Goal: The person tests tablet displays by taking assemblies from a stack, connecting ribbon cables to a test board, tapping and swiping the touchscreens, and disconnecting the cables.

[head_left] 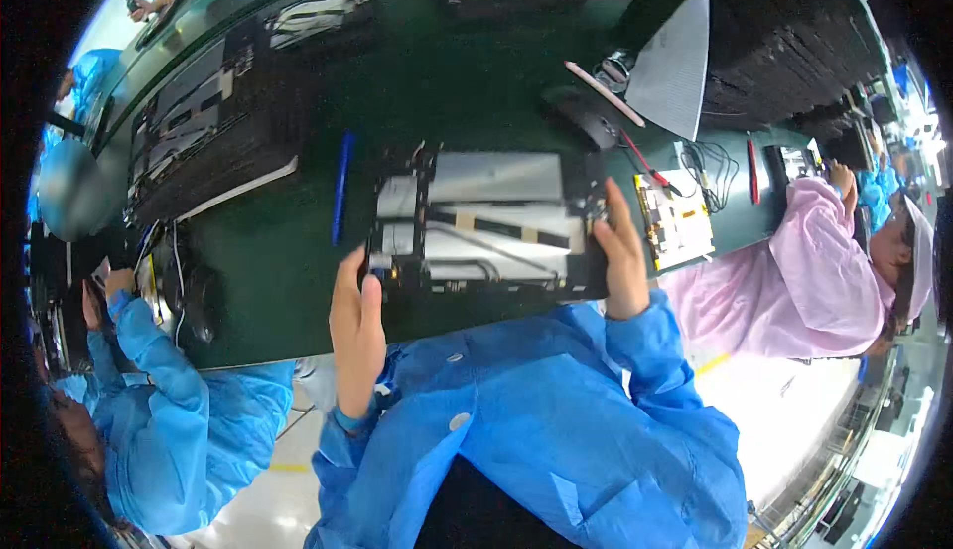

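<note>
An opened tablet (496,216) with silver battery cells, dark cables and tan tape strips showing is held level in front of my chest, over the near edge of the green table. My left hand (357,336) grips its left edge near the lower corner, thumb up along the side. On the opposite edge my right hand (623,261) is closed, its thumb over the rim and fingers along the side. Their undersides are hidden. A blue pen (342,187) lies on the table beyond the tablet's left end.
Stacked opened tablets (199,122) stand at left, with more (323,18) at the back. Right lie a black mouse (586,117), a pale stick (604,92), a yellow-edged panel (680,216) and a red pen (753,172). A dark stack (784,48) rises behind. Co-workers sit on both sides.
</note>
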Demonstrator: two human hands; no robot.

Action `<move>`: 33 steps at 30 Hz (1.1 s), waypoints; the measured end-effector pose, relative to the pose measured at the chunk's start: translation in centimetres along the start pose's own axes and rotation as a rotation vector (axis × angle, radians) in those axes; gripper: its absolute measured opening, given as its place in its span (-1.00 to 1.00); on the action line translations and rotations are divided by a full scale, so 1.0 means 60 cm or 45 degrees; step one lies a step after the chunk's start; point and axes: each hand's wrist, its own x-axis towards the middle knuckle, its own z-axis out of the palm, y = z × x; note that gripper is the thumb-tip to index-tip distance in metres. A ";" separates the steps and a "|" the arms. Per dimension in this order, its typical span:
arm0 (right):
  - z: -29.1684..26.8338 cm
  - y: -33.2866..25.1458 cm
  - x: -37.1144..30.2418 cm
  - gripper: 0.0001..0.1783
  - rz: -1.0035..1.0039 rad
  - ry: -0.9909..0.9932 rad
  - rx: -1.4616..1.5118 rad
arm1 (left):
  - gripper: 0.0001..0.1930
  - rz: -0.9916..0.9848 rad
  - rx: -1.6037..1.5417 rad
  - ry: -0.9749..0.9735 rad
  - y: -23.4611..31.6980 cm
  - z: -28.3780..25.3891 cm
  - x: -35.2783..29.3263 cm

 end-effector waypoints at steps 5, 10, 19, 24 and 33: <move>-0.021 0.022 -0.007 -0.35 -0.114 -0.129 -0.340 | -0.61 0.228 0.787 0.184 -0.003 0.021 -0.030; 0.005 -0.037 0.008 -0.28 -0.533 -0.312 -0.780 | -0.51 0.618 0.623 0.003 0.109 0.091 0.031; 0.015 -0.026 0.015 -0.35 -0.750 -0.535 -1.128 | -0.80 0.766 0.897 -0.265 0.118 0.165 0.070; 0.022 -0.031 0.022 -0.45 -0.828 -0.512 -1.065 | -0.80 0.747 0.801 -0.322 0.168 0.152 0.070; -0.036 -0.009 0.006 -0.82 -0.477 -0.305 -0.328 | -0.56 0.449 0.109 0.292 0.127 0.048 0.091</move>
